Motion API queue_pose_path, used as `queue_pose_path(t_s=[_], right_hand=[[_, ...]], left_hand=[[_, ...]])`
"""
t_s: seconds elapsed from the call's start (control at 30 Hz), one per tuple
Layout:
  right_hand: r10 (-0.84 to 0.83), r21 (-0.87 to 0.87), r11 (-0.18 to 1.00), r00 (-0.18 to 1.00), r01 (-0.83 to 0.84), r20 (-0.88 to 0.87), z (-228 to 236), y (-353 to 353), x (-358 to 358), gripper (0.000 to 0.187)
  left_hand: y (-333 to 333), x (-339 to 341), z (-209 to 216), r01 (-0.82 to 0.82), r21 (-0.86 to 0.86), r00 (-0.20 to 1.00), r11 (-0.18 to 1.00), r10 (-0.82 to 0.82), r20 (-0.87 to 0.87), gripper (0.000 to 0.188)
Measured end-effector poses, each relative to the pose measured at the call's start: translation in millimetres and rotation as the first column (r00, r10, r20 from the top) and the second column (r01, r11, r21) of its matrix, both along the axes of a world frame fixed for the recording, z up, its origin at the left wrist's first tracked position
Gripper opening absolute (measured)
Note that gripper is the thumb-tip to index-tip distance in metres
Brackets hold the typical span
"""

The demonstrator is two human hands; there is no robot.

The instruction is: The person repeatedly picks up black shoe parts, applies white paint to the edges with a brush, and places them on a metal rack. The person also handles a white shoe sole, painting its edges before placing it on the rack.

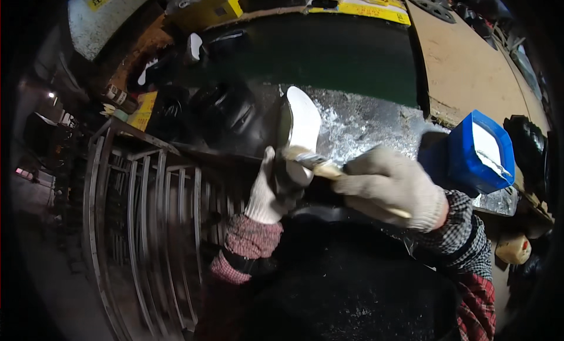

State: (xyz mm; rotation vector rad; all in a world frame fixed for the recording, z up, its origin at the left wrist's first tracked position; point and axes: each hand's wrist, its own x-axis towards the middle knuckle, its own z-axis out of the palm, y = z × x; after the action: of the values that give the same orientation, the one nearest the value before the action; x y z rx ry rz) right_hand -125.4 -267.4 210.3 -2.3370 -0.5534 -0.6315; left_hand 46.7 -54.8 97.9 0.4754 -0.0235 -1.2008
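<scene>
Both my hands wear white knit gloves. My left hand (pixel 269 191) grips a dark shoe (pixel 291 135) whose white sole faces me, held upright above the bench. My right hand (pixel 395 188) is closed around the wooden handle of a brush (pixel 320 166). The brush's bristle end rests against the lower part of the white sole, right beside my left fingers. A checked sleeve covers each forearm.
A blue square tub (pixel 479 153) with white paste stands at the right on the smeared bench top (pixel 358 126). A metal wire rack (pixel 147 206) fills the left. Dark shoes (pixel 226 109) lie behind, with a green belt (pixel 329 53) and a brown board (pixel 470 64) beyond.
</scene>
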Motion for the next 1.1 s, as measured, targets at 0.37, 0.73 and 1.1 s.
queue_pose_path(t_s=[0.37,0.73,1.1], right_hand=[[-0.386,0.138,0.898,0.898,0.418,-0.209,-38,-24,-51,0.030],[-0.442,0.358,0.777,0.854,0.518,-0.276,-37,-29,-73,0.023],[-0.945,0.349,0.198,0.273,0.916,-0.180,8,-152,-197,0.018]], left_hand=[[-26,76,82,-0.671,-0.047,0.413,0.740,0.424,0.806,0.024],[51,188,131,-0.954,0.172,-0.161,0.246,-0.902,0.400,0.036],[98,104,131,-0.299,-0.101,0.954,0.949,0.300,0.002,0.063]])
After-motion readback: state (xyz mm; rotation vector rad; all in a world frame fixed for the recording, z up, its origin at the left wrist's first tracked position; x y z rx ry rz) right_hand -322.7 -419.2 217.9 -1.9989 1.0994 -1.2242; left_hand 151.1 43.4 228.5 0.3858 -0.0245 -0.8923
